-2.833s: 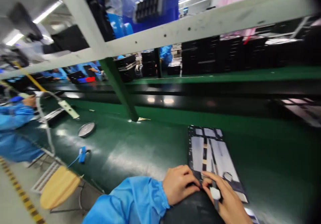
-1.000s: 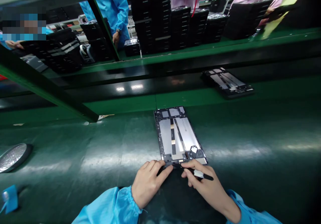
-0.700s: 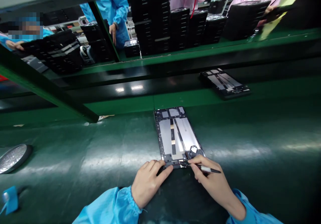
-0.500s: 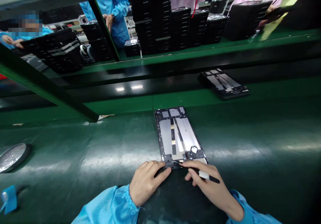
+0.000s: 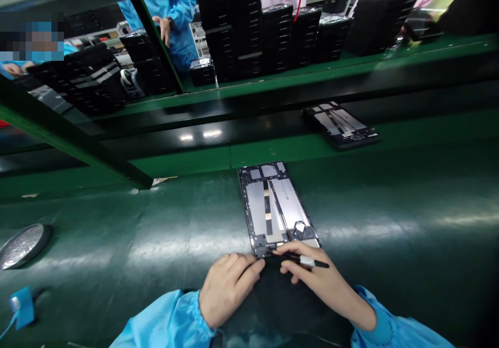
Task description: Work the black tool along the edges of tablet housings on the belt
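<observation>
An opened tablet [image 5: 273, 208] lies back-up on the green bench, its silver battery cells and a dark flex strip exposed. My left hand [image 5: 226, 288] rests at the tablet's near edge, its index finger pressing the lower left corner. My right hand [image 5: 315, 278] grips a thin black pen-like tool [image 5: 307, 259] with a white band, the tip touching the tablet's near edge by the connector area. Both sleeves are blue.
A second opened tablet [image 5: 340, 124] lies on the dark conveyor strip beyond. Stacks of black trays [image 5: 253, 31] fill the far bench, with other people in blue and pink behind them. A round metal dish [image 5: 21, 244] and a blue tag [image 5: 23, 306] sit at the left.
The view swung from the left side of the line down to my tablet. The second tablet has drifted left on the conveyor. My right hand shifted the tool slightly along the tablet's near edge.
</observation>
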`<state>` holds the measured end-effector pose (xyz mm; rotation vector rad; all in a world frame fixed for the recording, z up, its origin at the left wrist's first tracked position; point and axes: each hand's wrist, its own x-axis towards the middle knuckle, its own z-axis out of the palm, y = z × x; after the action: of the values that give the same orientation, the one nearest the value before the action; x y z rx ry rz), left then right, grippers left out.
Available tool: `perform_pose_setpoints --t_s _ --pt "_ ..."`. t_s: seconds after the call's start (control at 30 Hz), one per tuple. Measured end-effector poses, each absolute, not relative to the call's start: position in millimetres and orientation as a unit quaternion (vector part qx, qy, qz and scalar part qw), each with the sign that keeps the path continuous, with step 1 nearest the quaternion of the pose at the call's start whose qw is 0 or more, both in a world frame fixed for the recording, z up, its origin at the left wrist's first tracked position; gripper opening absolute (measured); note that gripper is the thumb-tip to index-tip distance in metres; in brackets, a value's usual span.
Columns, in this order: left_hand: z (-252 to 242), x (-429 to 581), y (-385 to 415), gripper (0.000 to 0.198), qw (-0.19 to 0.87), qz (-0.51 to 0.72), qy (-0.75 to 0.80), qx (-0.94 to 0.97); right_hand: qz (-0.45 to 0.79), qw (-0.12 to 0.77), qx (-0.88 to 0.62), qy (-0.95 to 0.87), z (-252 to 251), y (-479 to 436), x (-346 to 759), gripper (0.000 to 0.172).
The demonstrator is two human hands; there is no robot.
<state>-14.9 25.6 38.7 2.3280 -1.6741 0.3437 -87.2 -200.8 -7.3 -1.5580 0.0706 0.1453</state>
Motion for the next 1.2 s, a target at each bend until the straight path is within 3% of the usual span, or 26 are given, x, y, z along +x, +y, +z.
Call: perform_pose_setpoints --t_s 0.23,0.43,0.67,1.2 --pt "39 -37 37 0.037 0.025 0.041 -0.63 0.775 0.085 0.763 -0.638 0.059 -9 -203 -90 0.054" --pt "35 -25 29 0.031 0.056 0.048 -0.647 0.759 0.133 0.688 -0.711 0.06 -9 -207 -91 0.038" --pt "25 -33 26 0.029 0.069 0.072 -0.633 0.767 0.069 0.543 -0.837 -0.019 -7 -213 -89 0.022" --pt "19 -34 28 0.031 0.094 0.063 -0.623 0.774 0.082 0.566 -0.82 -0.018 -8 -204 -88 0.027"
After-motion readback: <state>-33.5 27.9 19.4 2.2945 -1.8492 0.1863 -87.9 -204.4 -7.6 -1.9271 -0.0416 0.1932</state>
